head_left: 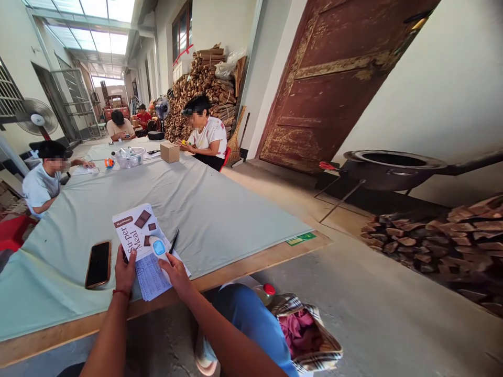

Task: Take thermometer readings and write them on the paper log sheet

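My left hand (124, 271) is closed on the lower left edge of a white NutriMotion meal box (128, 230), printed with brown squares and held tilted above the table. In my right hand (176, 273) is a small white handheld device with a lit blue screen (159, 247), which overlaps the box's lower right side. Under both lie sheets of paper with handwriting (151, 280). A black pen (174, 241) rests at the papers' upper right. Left of my left hand, a phone with a dark screen (98, 265) lies flat on the cloth.
A pale green cloth (220, 220) covers the long table. Farther back are a clear plastic basket (129, 158), an orange tape roll (109, 163) and a cardboard box (170, 153). Several people sit around the table. A checked bag (330, 348) stands beside my knee.
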Tool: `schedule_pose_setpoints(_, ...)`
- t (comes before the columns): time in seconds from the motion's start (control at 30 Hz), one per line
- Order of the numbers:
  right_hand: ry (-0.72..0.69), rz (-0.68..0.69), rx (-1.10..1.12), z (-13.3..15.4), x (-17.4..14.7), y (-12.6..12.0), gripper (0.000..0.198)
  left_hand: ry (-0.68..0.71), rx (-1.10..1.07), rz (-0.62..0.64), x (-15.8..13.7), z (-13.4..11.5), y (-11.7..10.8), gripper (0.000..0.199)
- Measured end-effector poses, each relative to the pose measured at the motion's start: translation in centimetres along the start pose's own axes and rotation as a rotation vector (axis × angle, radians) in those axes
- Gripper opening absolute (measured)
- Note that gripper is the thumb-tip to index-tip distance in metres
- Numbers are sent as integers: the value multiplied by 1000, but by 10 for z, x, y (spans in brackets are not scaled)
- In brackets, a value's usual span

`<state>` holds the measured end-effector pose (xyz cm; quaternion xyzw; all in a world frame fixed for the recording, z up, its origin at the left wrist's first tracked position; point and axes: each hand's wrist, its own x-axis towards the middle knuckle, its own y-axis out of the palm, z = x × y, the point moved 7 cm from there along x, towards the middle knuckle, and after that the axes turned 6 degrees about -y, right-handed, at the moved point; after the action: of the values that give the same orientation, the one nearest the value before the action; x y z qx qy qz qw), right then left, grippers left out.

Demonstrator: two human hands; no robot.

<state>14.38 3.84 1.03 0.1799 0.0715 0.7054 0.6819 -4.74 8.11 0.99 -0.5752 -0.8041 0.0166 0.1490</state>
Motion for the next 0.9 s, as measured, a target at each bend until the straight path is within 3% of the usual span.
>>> schedule_pose_setpoints(0.17, -47, -143, 59, 27, -4, -25, 44, 24, 23, -20, -2, -7, -2, 57)
schedule_pose_setpoints(0.33, -106, -241, -18, 55, -5, -49, 40, 3, 21, 6, -3, -12, -1, 55)
schedule_pose_setpoints(0.5, -157, -247, -26, 74, -11, -56, 40, 44, 53, -6, 0, -15, -3, 57)
schedule_pose_setpoints(0.67, -211, -213, -137, 73, -8, -65, 41, 36, 75, -44, 3, -10, -6, 60)
schedule_pose_setpoints(0.77, -244, -241, -393, 67, 6, -87, 45, 52, 83, -46, 4, -11, -7, 60)
schedule_pose_setpoints(0.9, -144, -277, -1140, 61, 29, -131, 44, 57, 70, -34, 4, -12, -6, 59)
